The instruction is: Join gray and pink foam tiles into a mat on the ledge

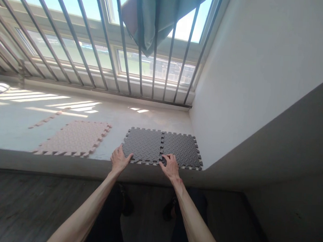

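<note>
Your left hand is lying flat and open on the left grey foam tile, while your right hand is pressing fingertips onto the seam joining it to the right grey tile. Both tiles are sitting on the window ledge near the wall corner, with a pink tile lying well apart to the left.

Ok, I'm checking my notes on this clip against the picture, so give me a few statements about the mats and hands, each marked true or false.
1. Two grey mats lie joined side by side on the ledge. True.
2. The left hand rests on the pink mat. False: it is on the near left corner of the left grey mat.
3. The right hand is at the seam, near edge. True.
4. The pink mat touches the grey ones. False: bare ledge lies between them.
</note>
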A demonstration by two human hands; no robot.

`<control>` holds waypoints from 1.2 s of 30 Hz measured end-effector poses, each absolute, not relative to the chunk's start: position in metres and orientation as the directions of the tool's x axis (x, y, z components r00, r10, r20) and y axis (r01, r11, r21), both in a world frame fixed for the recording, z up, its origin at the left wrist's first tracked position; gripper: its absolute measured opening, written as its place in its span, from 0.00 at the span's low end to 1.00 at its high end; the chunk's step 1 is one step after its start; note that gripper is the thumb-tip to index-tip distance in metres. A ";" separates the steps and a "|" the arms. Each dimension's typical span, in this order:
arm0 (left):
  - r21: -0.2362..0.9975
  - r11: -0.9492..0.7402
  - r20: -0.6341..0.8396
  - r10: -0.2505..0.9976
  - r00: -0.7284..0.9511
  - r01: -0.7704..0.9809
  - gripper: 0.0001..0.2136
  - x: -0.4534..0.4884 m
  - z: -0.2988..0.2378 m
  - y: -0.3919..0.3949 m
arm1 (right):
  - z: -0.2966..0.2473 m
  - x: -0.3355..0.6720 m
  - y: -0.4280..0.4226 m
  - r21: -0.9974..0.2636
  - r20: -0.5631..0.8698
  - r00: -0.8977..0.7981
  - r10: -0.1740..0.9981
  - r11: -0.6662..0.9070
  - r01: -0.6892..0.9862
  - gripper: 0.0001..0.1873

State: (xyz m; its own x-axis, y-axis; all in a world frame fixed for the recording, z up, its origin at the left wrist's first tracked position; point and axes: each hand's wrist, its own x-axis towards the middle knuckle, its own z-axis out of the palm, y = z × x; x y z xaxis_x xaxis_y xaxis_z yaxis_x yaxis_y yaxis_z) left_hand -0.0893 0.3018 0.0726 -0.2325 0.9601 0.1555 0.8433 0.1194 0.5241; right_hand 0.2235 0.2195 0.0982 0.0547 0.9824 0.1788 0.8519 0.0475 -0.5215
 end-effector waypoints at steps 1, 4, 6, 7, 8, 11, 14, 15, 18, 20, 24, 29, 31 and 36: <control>0.523 0.120 0.152 0.961 -0.231 0.844 0.43 -0.090 0.072 0.302 | 0.099 0.223 0.219 -0.516 0.183 0.049 0.982 0.054 0.855 0.23; 0.513 0.126 0.155 0.959 -0.236 0.849 0.41 -0.089 0.071 0.302 | 0.104 0.222 0.219 -0.484 0.171 0.036 0.985 0.052 0.874 0.23; 0.491 0.072 0.219 0.954 -0.203 0.868 0.38 -0.083 0.072 0.299 | 0.107 0.218 0.216 -0.458 0.178 0.031 0.983 0.055 0.887 0.23; 0.475 0.015 0.263 0.952 -0.158 0.880 0.36 -0.078 0.073 0.296 | 0.109 0.216 0.214 -0.442 0.191 0.015 0.981 0.073 0.894 0.22; 0.455 -0.063 0.302 0.949 -0.087 0.888 0.34 -0.072 0.074 0.293 | 0.110 0.214 0.211 -0.423 0.205 -0.012 0.979 0.100 0.900 0.22; 0.406 -0.349 0.327 0.919 0.222 0.845 0.30 -0.050 0.077 0.284 | 0.116 0.210 0.204 -0.344 0.211 -0.115 0.971 0.184 0.921 0.20; 0.405 -0.544 0.275 0.839 0.470 0.735 0.30 -0.027 0.075 0.277 | 0.122 0.211 0.209 -0.287 0.167 -0.172 0.971 0.214 0.934 0.20; 0.410 -0.576 0.260 0.817 0.515 0.707 0.30 -0.020 0.073 0.277 | 0.123 0.212 0.214 -0.286 0.157 -0.179 0.971 0.218 0.933 0.19; 0.400 -0.601 0.243 0.797 0.553 0.692 0.31 -0.007 0.066 0.276 | 0.118 0.211 0.233 -0.316 0.166 -0.187 0.968 0.232 0.920 0.21; 0.360 -0.604 0.253 0.797 0.549 0.711 0.32 -0.003 0.062 0.277 | 0.110 0.208 0.242 -0.318 0.173 -0.196 0.965 0.243 0.916 0.25; 0.252 -0.633 0.281 0.772 0.570 0.732 0.31 -0.004 0.060 0.277 | 0.096 0.201 0.254 -0.270 0.140 -0.205 0.969 0.237 0.933 0.27; 0.164 -0.639 0.343 0.751 0.564 0.752 0.31 -0.004 0.058 0.274 | 0.100 0.207 0.294 -0.237 0.144 -0.160 0.976 0.192 0.952 0.28; 0.155 -0.643 0.358 0.744 0.564 0.750 0.32 -0.004 0.057 0.274 | 0.098 0.210 0.317 -0.220 0.136 -0.149 0.979 0.176 0.959 0.33; 0.145 -0.653 0.374 0.732 0.570 0.744 0.34 -0.005 0.054 0.275 | 0.083 0.208 0.376 -0.208 0.068 -0.082 0.994 0.094 0.974 0.37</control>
State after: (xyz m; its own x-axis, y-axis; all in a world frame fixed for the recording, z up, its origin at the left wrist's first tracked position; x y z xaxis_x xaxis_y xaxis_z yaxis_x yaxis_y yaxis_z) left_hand -0.0050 0.2748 0.0544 0.5696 0.7319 0.3741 0.7435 -0.6528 0.1451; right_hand 0.2078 0.3762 0.0830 -0.0817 0.9944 0.0678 0.9735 0.0941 -0.2082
